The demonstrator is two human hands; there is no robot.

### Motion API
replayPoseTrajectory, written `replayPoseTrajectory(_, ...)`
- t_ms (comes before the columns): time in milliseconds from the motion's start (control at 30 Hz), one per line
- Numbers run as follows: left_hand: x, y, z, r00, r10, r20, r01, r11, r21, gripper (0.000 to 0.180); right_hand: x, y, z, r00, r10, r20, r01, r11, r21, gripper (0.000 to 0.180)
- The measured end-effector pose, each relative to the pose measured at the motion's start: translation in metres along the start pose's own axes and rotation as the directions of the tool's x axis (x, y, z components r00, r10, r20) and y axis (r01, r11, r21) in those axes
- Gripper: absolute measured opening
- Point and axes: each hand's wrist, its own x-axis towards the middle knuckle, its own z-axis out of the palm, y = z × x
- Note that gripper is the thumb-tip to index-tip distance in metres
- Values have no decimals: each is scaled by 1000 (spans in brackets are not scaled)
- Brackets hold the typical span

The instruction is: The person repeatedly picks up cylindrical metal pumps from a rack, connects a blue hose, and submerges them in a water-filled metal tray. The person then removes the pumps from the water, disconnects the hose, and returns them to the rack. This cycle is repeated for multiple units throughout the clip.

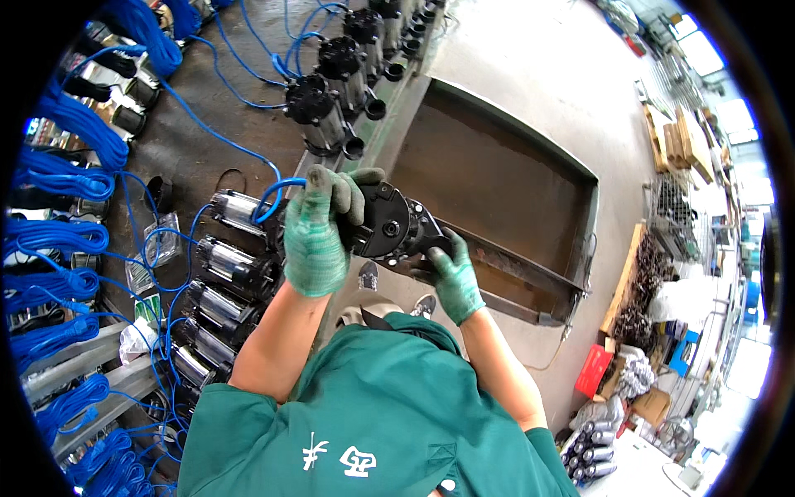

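Observation:
In a green-and-grey work glove, my left hand is closed on one side of a black-ended submersible pump, by the spot where a blue cable reaches it. My right hand, gloved alike, grips the pump's other end near its dark outlet. The pump is held up in front of me, its round black face with a central hole turned upward. Most of its body is hidden from this angle. Left of my left hand, several similar silver-and-black pumps lie in a row on the bench.
More pumps stand upright in a line at the far bench edge. Coiled blue cables fill the left side. A rusty-brown metal trough with a raised rim sits beyond my right hand. A red box and other goods are at the right.

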Motion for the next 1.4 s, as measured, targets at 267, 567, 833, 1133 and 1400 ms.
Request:
replayPoseTrajectory(267,-54,-177,-72,927,-366,-84,369,847,382,39,-40,-15,-137,907,-302,-293,-5,687,-726,35)
replayPoseTrajectory(567,-62,-267,-81,788,-557,-264,456,238,858,55,-45,-38,-150,854,-500,-143,26,315,-949,36)
replayPoseTrajectory(833,-57,-273,-114,791,-581,-191,375,215,902,40,-40,-35,-140,857,-507,-85,58,259,-964,34)
replayPoseTrajectory(1133,-80,-219,-57,925,-365,103,35,353,935,39,-76,-5,-179,847,-418,-330,118,751,-650,59)
replayPoseTrajectory(1400,-92,-237,-31,921,-387,44,89,319,943,62,-130,65,-376,297,-486,-822,-470,675,-569,39)
